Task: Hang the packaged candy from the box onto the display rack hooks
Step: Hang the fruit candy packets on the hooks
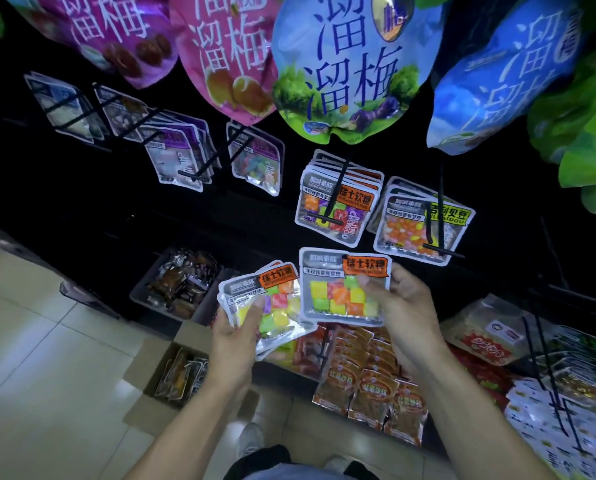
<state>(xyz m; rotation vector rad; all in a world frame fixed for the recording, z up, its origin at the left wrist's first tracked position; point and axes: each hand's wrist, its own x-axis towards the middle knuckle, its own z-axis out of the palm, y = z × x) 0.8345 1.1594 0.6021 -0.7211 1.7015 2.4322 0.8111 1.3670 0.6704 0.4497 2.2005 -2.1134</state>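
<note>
My left hand [235,332] grips a fanned stack of silver candy packets with orange labels [267,303], thumb curled over the coloured cubes showing through the front window. My right hand [402,306] pinches a single packet of the same kind [343,289] by its right edge, thumb on the front and fingers behind, holding it upright and face toward me, just beside the stack.

Below my left forearm, an open brown cardboard box [171,368] sits on the pale tiled floor [47,358], with more packets standing inside it. Beyond that, a grey plastic bin of dark wrapped sweets [180,282] rests at the foot of the black display rack [220,220].

Directly above my single packet, a black wire hook [336,188] carries a hanging row of matching orange-labelled packets [338,206]. To its right another hook holds silver packets with a yellow label [421,226]. Higher up hang large pouches, among them a blue one with white lettering [345,64].
</note>
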